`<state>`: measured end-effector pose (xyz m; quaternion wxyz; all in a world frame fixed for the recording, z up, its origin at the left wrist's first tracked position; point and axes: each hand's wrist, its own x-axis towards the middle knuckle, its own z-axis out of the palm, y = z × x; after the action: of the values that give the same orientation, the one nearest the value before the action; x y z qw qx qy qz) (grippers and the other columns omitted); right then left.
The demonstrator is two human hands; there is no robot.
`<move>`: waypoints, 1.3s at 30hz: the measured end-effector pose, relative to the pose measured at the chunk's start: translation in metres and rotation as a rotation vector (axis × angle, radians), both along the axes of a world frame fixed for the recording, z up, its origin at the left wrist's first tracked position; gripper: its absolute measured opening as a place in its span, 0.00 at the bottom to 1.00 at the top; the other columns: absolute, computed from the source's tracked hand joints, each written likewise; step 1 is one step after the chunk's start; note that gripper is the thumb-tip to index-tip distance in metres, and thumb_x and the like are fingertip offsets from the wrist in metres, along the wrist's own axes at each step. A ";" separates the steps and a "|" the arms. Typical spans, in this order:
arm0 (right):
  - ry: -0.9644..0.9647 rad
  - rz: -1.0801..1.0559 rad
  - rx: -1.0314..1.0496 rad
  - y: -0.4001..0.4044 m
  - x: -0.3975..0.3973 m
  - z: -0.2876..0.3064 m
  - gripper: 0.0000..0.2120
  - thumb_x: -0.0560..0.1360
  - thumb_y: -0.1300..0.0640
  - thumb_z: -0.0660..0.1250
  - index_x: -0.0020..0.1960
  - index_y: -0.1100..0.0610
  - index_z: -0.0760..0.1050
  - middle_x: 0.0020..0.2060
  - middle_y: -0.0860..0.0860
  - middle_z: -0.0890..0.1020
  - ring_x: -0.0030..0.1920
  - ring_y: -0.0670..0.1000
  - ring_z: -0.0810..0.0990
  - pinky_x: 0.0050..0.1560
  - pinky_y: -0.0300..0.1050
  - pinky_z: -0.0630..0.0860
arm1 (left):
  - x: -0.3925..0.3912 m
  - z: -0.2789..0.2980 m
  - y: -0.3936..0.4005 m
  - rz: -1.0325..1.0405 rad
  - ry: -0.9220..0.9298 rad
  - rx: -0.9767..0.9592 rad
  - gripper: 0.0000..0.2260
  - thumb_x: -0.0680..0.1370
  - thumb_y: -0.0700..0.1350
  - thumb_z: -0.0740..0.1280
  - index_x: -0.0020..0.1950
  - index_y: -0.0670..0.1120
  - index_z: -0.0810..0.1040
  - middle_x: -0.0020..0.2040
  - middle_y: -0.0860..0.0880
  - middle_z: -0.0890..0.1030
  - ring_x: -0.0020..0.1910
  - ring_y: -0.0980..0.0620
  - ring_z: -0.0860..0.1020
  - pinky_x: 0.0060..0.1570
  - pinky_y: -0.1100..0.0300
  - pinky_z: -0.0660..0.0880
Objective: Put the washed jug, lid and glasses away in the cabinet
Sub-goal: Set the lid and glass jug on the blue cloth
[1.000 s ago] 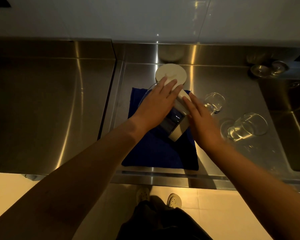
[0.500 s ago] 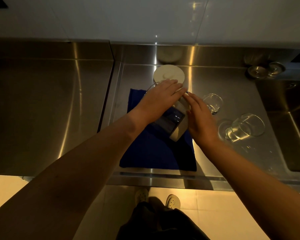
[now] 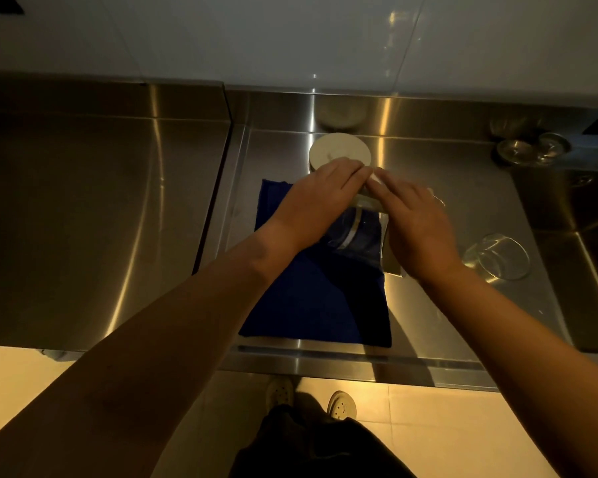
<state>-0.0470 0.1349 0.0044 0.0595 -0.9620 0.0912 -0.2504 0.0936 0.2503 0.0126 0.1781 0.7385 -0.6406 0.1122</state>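
Both hands are on the clear jug [image 3: 354,232], which lies tilted on the blue cloth [image 3: 311,298] on the steel worktop [image 3: 101,219]: the left hand [image 3: 320,205] lies over its upper side with fingers nearly straight, the right hand [image 3: 416,229] cups the side by the pale handle, and whether either has closed a firm grip I cannot tell. To lift it well, I judge the fingers should wrap the body or handle fully before it leaves the cloth, since wet glass may slip. Just behind sits the white lid [image 3: 339,151], with one glass [image 3: 497,257] to the right.
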 end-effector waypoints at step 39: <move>0.412 0.037 0.230 -0.002 -0.002 -0.024 0.64 0.52 0.23 0.61 0.74 0.49 0.31 0.75 0.56 0.35 0.74 0.59 0.32 0.69 0.71 0.44 | 0.006 -0.003 0.019 0.032 -0.079 0.067 0.20 0.76 0.40 0.65 0.68 0.41 0.68 0.66 0.42 0.71 0.67 0.45 0.68 0.72 0.51 0.54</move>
<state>-0.0491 0.1325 -0.0200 0.1534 -0.9812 0.1119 -0.0359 0.0993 0.2690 0.0094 0.1261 0.7490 -0.6388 0.1228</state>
